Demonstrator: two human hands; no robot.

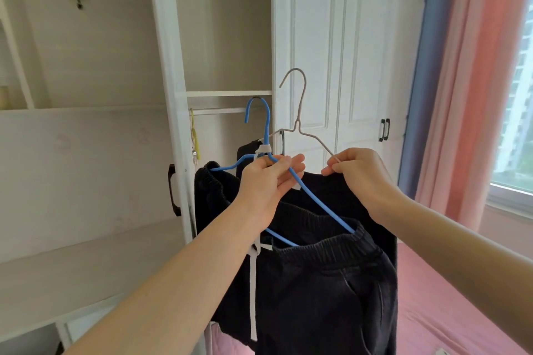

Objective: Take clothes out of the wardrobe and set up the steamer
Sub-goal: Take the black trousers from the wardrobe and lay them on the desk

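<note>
Before the open wardrobe (167,66) at 11 o'clock, a left hand (268,179) grips the blue hanger (266,130) bearing dark trousers (331,282) while the right hand (357,173), at 3 o'clock, pinches the grey wire hanger (300,112), seemingly to keep the two hangers from tangling.

Counted: two hangers, one blue hanger (267,130) and one grey hanger (300,112); two dark garments, one pair of trousers (331,291) and one other garment (326,190).

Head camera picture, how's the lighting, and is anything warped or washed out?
Head view: soft daylight from the window at right, itself partly washed out; the wide angle bows the wardrobe post; the black trousers lose detail in shadow.
</note>
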